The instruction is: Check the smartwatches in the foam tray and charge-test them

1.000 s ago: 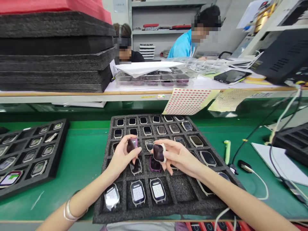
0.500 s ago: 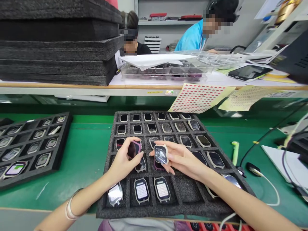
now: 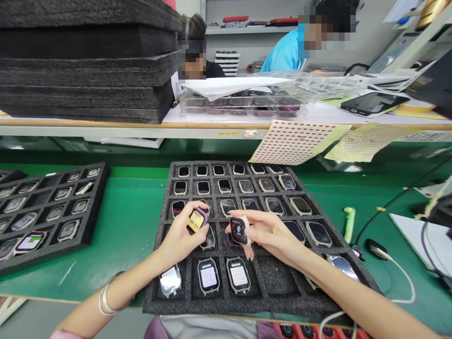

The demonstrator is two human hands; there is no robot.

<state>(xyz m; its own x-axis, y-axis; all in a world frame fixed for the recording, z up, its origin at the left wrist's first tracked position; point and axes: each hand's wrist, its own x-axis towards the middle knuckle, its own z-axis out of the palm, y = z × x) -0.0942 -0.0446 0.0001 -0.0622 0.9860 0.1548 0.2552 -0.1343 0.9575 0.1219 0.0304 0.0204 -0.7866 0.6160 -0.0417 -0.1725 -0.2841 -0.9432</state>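
Observation:
My left hand (image 3: 178,240) is closed around a purple smartwatch body (image 3: 196,221) whose screen glows yellow with digits. My right hand (image 3: 270,233) pinches a white-cased smartwatch body (image 3: 239,230) with a dark screen showing a small logo. Both hands hover over the middle of a black foam tray (image 3: 268,282) full of watch bodies in square pockets. Three watches in the front row, one of them (image 3: 209,276), show lit white screens.
A second foam tray (image 3: 93,212) of watches lies to the left on the green mat (image 3: 130,221). Cables and a dark connector (image 3: 373,246) lie right of the tray. A shelf holds stacked black foam (image 3: 84,70) and clear trays (image 3: 243,106); two people sit behind.
The purple watch's screen has lit up yellow and the white watch now shows a logo; both were dark before. My hands stay over the tray, only slightly lower.

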